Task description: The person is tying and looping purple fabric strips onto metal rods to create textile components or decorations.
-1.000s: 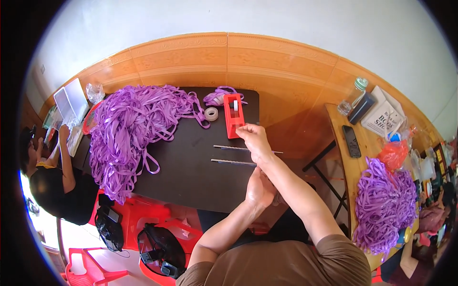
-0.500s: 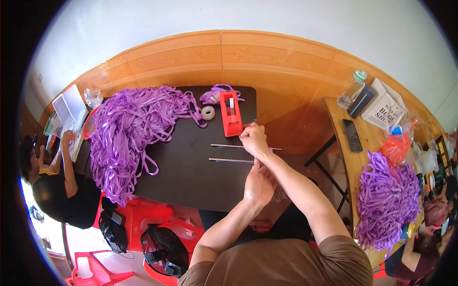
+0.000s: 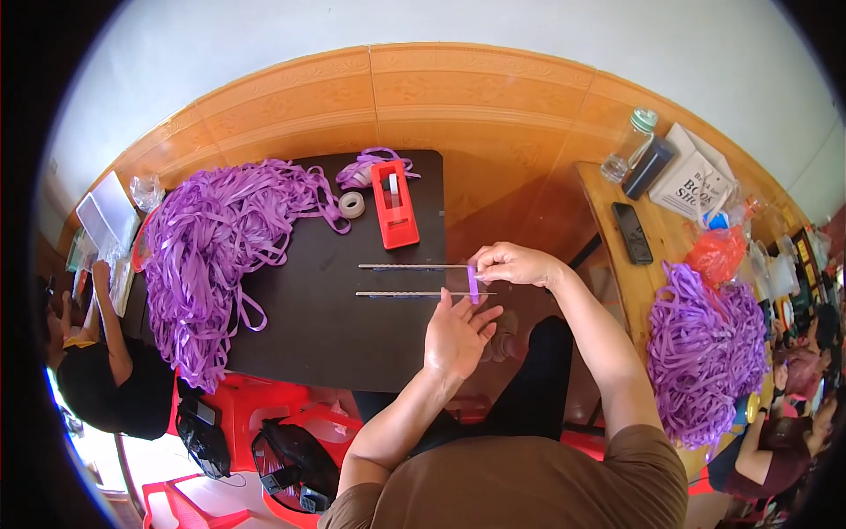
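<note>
Right, on light wooden worktop (image 3: pixel 671 238): black rectangular phone (image 3: pixel 632 234); clear bottle (image 3: pixel 627 153) with pale-green lid, dark oblong container (image 3: pixel 649 167) beside it; off-white bag with dark print (image 3: pixel 692 176); crumpled red plastic bag (image 3: pixel 716 254). Lower left: black bag (image 3: pixel 304 445) on red plastic chair (image 3: pixel 339 429).

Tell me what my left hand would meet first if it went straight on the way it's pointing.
The left hand would probably meet the lower thin rod first, right in front of it; depth is unclear, so the two may be touching.
</note>
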Motion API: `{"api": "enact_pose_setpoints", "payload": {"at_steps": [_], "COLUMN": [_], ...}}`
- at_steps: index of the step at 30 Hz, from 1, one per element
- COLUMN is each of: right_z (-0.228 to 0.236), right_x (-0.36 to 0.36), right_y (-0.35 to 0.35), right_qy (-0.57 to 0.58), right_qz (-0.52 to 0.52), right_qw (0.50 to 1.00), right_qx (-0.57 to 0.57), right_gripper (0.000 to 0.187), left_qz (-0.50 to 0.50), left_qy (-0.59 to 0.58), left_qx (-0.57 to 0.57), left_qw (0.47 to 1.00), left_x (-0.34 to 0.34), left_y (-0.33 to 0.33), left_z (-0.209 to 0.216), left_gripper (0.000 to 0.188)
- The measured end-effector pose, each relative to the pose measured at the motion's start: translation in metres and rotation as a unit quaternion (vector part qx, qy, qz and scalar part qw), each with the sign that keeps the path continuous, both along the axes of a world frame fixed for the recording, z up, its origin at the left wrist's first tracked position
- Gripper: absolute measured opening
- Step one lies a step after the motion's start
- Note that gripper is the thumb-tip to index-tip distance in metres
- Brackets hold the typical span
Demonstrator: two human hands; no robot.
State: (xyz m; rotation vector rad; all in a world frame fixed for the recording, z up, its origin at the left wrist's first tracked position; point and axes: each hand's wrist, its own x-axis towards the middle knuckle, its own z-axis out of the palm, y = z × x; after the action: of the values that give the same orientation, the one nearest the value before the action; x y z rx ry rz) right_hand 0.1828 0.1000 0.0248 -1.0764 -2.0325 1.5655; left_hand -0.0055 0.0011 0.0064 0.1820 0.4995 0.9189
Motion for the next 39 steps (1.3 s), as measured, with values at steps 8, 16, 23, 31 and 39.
{"api": "enact_pose_setpoints", "payload": {"at_steps": [8,16,23,31,39], "right_z": [-0.011,-0.023,0.016,0.015,0.005], "right_x": [-0.004,-0.008,-0.044,-0.058,-0.063], "right_y": [0.002,0.008,-0.017,-0.039,-0.053], "right_qy": [-0.008,-0.062,-0.305,-0.418,-0.413], "right_qz": [-0.003,-0.027,-0.160,-0.230,-0.270], "right_qw": [1.000,0.991,0.925,0.828,0.800], "right_qx": [0.013,0.120,0.164,0.295,0.342], "right_gripper": [0.014,0.027,0.029,0.021,0.028], "left_qz": [-0.006,-0.005,0.002,-0.004,-0.003], "left_qy": [0.004,0.004,0.001,-0.016,-0.024], "left_qx": [0.014,0.014,0.005,-0.010,-0.019], "left_qw": [1.000,1.000,1.000,1.000,1.000], "left_x": [0.001,0.001,0.000,0.001,0.001], "left_y": [-0.001,-0.001,-0.002,0.001,0.000], "left_z": [0.000,-0.001,0.002,0.000,-0.005], "left_gripper": [0.068,0.068,0.064,0.054,0.045]}}
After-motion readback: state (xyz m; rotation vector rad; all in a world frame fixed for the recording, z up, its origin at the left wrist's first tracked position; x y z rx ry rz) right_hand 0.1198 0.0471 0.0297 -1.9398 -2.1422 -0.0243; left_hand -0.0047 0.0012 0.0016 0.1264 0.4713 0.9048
